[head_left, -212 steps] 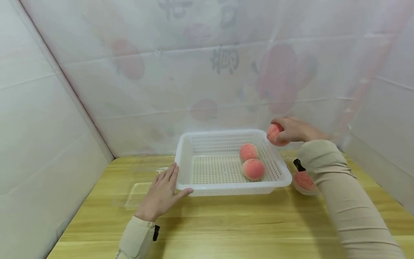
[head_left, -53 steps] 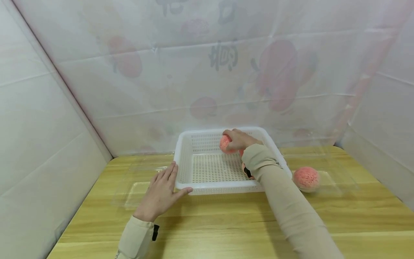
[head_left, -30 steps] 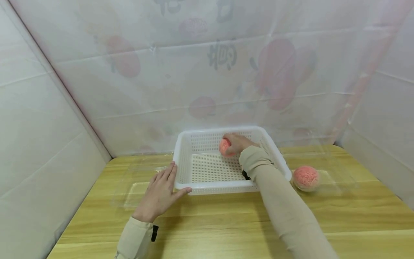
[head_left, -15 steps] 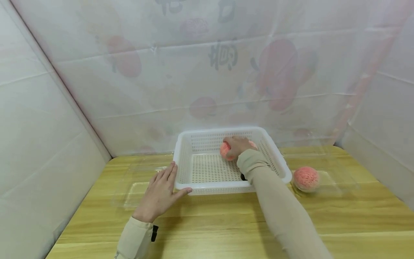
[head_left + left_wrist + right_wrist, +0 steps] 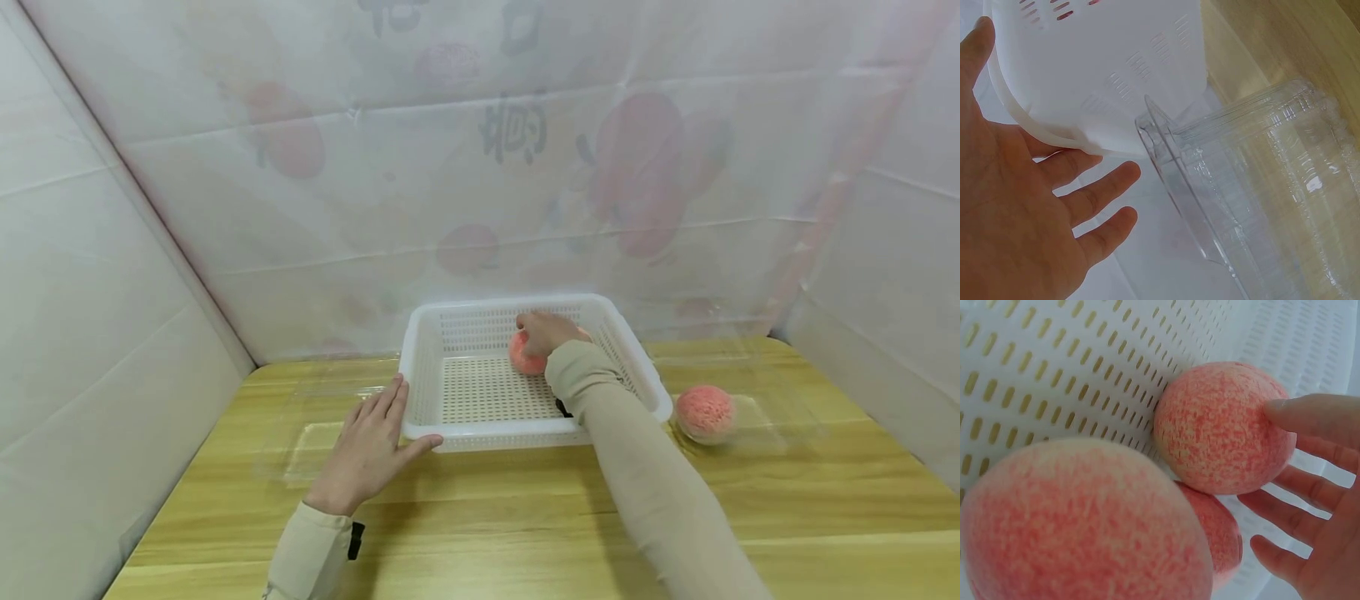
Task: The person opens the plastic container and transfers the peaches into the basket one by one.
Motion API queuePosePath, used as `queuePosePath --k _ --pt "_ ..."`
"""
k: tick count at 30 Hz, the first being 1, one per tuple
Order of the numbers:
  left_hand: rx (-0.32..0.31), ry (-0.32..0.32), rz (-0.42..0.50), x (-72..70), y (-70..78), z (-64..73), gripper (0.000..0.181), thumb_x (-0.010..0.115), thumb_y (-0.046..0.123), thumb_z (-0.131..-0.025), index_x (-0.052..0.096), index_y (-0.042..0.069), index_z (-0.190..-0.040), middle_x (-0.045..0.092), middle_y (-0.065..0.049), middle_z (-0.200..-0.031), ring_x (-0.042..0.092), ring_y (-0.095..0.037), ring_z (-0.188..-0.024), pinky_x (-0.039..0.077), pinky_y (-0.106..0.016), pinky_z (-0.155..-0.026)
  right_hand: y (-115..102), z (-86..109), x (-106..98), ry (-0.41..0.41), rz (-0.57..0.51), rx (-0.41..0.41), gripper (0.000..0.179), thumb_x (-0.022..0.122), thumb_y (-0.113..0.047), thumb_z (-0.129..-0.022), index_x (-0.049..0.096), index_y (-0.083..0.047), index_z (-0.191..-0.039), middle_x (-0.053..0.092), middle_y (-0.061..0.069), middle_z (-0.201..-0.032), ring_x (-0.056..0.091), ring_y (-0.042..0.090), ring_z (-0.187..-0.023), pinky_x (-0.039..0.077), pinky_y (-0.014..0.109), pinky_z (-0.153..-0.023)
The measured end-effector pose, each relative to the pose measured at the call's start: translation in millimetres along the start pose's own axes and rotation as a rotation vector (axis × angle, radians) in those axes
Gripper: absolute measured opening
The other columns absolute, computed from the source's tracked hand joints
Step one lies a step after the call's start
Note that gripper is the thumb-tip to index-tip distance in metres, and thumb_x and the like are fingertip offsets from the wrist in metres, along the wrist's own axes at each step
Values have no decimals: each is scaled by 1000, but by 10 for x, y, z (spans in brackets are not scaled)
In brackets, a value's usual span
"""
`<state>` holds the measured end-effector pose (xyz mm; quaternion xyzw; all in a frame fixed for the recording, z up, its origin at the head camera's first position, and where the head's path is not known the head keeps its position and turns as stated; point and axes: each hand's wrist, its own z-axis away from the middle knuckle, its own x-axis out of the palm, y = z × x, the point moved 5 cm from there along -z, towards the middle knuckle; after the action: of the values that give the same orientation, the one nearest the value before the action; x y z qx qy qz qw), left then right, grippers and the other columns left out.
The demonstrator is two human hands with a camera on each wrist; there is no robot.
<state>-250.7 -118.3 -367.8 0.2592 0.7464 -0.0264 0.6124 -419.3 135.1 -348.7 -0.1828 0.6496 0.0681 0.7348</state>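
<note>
My right hand (image 5: 550, 332) reaches into the white plastic basket (image 5: 517, 428) and holds a pink peach (image 5: 525, 358) low at the basket floor. In the right wrist view, the thumb lies on one side of this peach (image 5: 1222, 425) and the fingers on the other. Two more peaches sit in the basket: a large near one (image 5: 1085, 525) and a partly hidden one (image 5: 1217, 534). My left hand (image 5: 366, 454) rests at the basket's left front corner, thumb along the front rim, fingers spread at the side. Outside, right of the basket, stands another peach (image 5: 705, 414).
Clear plastic containers flank the basket, one on the left (image 5: 1254, 187) close to my left fingers and one on the right (image 5: 761, 417) with the outside peach at it. The wooden table (image 5: 495, 533) runs back to a white printed curtain (image 5: 390, 208).
Since the earliest frame, my right hand has carried the peach left from beyond the basket's right rim and lowered it inside. My left hand has stayed at the basket corner.
</note>
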Motion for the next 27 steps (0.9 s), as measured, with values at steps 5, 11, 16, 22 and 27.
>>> queuePosePath --k 5,11,16,22,27 --pt "5 3 1 -12 3 -5 90 58 55 -98 30 -11 -153 30 -26 -160 37 -48 -141 28 -63 -114 -22 39 -28 28 -28 -9 41 61 4 -90 62 3 -131 62 20 -130 57 36 -120 49 45 -94" --pt "9 2 3 -10 11 -22 91 57 55 -99 30 -12 -153 29 -27 -160 36 -48 -141 27 -63 -114 -28 59 -12 70 -31 -27 34 65 6 -90 65 4 -124 65 19 -121 60 35 -111 51 44 -91" --pt "3 -7 1 10 5 -24 91 57 56 -99 30 -12 -153 29 -27 -160 36 -48 -141 27 -63 -115 -84 107 -14 102 0 -40 27 64 8 -90 67 4 -117 67 19 -112 62 35 -104 51 43 -86" --pt "-11 -11 9 8 -2 -3 92 58 56 -98 29 -12 -153 28 -26 -160 35 -47 -142 26 -62 -115 -112 129 -7 128 5 -45 25 66 9 -90 68 3 -114 68 18 -111 63 34 -103 52 42 -85" --pt "-14 -9 13 7 -2 1 92 58 56 -98 29 -11 -153 29 -26 -160 35 -47 -142 26 -62 -115 -113 137 -20 131 -8 -48 23 68 8 -89 69 2 -111 68 16 -107 62 32 -98 51 41 -82"
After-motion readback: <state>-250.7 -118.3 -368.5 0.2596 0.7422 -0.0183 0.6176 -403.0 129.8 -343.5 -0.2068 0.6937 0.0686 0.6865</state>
